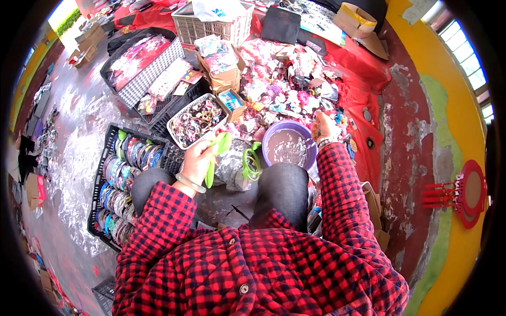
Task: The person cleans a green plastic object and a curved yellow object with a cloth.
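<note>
My left hand (195, 165) is closed around a bright green headband (222, 142) with leaf-like ends, above my left knee. Several more green headbands (252, 164) are between my knees, beside clear plastic wrapping. To the right, my right hand (329, 127) is raised at the edge of a purple basin (265, 143). Its fingers are curled together, and whatever they hold is too small to make out. Past the basin spreads a heap of colourful hair accessories (295, 87), mostly pink and white.
On the left stands a black crate (97, 208) packed with rows of headbands. A white basket (173, 130) holds hair ties, with a small cardboard box (237, 109) next to it. Farther back are a large beige crate (211, 30) and red cloth (363, 68). A wall (403, 131) runs along the right.
</note>
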Available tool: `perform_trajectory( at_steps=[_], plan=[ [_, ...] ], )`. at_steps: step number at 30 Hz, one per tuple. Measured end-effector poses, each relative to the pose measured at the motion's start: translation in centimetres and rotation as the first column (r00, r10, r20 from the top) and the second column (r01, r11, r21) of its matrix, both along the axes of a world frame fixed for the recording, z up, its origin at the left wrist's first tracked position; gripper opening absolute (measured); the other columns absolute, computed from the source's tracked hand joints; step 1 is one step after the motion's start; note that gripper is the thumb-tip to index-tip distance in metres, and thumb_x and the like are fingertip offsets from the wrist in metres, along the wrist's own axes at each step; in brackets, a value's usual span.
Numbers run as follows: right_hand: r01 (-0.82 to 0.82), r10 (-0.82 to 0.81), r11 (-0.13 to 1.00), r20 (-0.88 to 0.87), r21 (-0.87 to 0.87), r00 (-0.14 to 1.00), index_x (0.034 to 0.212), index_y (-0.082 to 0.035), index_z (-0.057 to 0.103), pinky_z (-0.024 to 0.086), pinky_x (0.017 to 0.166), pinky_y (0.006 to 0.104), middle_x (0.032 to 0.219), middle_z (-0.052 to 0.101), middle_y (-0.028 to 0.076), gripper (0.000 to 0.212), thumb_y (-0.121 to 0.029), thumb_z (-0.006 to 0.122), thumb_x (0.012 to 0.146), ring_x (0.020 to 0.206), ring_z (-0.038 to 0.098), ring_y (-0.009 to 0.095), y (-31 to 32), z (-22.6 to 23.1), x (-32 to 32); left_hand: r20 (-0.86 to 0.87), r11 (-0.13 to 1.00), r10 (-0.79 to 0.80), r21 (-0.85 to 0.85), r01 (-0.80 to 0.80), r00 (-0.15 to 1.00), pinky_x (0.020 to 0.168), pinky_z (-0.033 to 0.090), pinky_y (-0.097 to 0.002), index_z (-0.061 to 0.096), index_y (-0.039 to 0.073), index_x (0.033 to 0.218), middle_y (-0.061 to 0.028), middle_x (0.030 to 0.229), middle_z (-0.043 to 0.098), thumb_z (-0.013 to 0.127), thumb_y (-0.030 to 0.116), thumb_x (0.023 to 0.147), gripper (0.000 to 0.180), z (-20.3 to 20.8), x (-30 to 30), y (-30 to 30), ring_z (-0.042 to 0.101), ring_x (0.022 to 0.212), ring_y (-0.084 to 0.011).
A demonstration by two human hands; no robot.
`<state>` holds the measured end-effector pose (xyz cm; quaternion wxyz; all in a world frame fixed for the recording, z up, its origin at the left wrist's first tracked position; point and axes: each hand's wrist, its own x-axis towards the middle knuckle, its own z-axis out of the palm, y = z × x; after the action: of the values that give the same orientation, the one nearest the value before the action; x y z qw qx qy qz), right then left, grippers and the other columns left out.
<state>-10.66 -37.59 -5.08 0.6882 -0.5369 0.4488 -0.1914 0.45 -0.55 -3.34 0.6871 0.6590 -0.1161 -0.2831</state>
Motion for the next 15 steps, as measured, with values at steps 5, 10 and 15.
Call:
perform_trajectory(
  at_steps=[5, 10, 15],
  plan=[
    [0.089, -0.100, 0.991, 0.120, 0.099, 0.988, 0.054, -0.018, 0.038, 0.018, 0.032, 0.0261, 0.042, 0.031, -0.003, 0.033, -0.032, 0.061, 0.072, 0.032, 0.030, 0.011, 0.0, -0.4, 0.2, -0.020, 1.000, -0.019, 0.004, 0.019, 1.000, 0.050, 0.041, -0.0197, 0.057, 0.002, 0.086, 0.0003, 0.067, 0.054, 0.056, 0.011, 0.084, 0.010, -0.1, 0.1, 0.0, 0.050, 0.053, -0.0066],
    [0.087, -0.089, 0.996, 0.059, 0.030, 0.994, 0.054, -0.018, 0.037, 0.018, 0.032, 0.0259, 0.042, 0.032, -0.003, 0.033, -0.032, 0.061, 0.072, 0.032, 0.030, 0.011, -0.1, -0.4, 0.1, -0.001, 1.000, -0.021, 0.009, 0.021, 1.000, 0.050, 0.041, -0.0196, 0.058, 0.002, 0.086, 0.0003, 0.067, 0.054, 0.056, 0.012, 0.084, 0.010, -0.1, 0.1, 0.0, 0.050, 0.054, -0.0065],
    [-0.064, 0.079, 0.985, 0.092, -0.160, 0.993, 0.055, -0.017, 0.038, 0.019, 0.032, 0.0262, 0.042, 0.034, -0.002, 0.032, -0.032, 0.061, 0.073, 0.032, 0.031, 0.011, -2.1, -3.2, -0.1, 0.015, 1.000, -0.011, 0.009, 0.011, 1.000, 0.049, 0.041, -0.0194, 0.058, 0.002, 0.085, 0.0004, 0.065, 0.054, 0.056, 0.012, 0.084, 0.011, -0.3, 0.2, 0.1, 0.050, 0.053, -0.0065]
  ],
)
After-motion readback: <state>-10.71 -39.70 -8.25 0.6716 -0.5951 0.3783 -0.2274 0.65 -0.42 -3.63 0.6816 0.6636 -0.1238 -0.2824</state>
